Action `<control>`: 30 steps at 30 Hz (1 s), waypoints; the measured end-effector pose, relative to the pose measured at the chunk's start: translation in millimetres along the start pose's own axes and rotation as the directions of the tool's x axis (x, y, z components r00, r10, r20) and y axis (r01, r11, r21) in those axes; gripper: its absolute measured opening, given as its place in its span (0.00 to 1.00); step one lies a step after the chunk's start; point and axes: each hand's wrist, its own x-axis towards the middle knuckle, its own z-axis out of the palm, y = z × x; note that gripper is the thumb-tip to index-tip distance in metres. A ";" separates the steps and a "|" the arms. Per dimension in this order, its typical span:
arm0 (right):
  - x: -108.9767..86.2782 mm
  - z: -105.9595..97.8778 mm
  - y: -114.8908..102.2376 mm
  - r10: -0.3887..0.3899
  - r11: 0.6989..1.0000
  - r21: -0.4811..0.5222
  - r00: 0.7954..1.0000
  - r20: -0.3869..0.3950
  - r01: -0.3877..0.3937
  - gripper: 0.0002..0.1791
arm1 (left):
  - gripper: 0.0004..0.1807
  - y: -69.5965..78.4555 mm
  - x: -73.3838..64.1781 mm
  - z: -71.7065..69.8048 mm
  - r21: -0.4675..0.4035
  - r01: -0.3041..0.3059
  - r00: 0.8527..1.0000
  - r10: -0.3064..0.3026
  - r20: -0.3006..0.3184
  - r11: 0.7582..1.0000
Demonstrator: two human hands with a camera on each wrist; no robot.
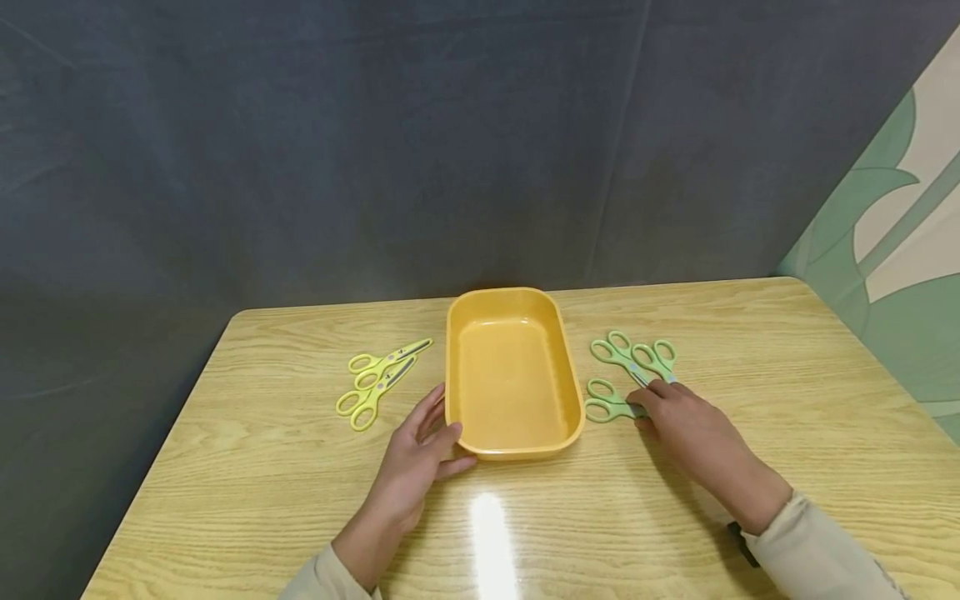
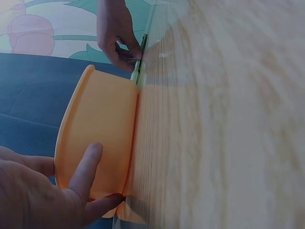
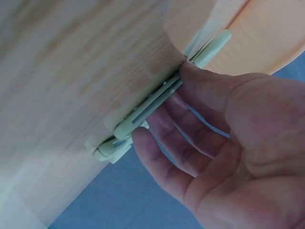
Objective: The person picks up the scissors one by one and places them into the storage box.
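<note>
The tray (image 1: 516,385) sits on the desk (image 1: 285,483), between two yellow pairs of scissors (image 1: 381,364) on its left and the green pairs on its right. The left hand (image 1: 408,471) rests at the tray's near left corner, fingers spread wide against its walls. The right hand (image 1: 693,429) holds the nearest green scissors (image 1: 619,408) by the blade end, fingers narrowed in a pinch; whether this pair is fully off the desk cannot be told. Its handles point toward the tray, just beside the wall.

Probable faults:
- Snagging: the upper green scissors (image 1: 627,361) and the right green scissors (image 1: 662,367) lie with their blades near the right hand; a sideways sweep could drag them.
- Slipping or swinging: the thin blade end offers little to grip, and the handles may tip.
- Tray shift: a low lift could knock the tray, as the left hand bears on one corner only.
</note>
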 end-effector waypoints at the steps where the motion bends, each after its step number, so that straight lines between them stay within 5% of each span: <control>1: 0.1 0.0 0.4 0.001 1.000 0.002 1.000 0.004 -0.001 0.13 | 0.36 0.1 0.1 0.1 -0.002 -0.003 1.000 0.003 0.000 1.000; 30: 9.6 0.5 -2.5 -0.023 0.999 0.030 1.000 -0.013 0.024 0.20 | 0.36 0.6 -0.2 0.0 -0.019 0.003 1.000 -0.003 -0.018 1.000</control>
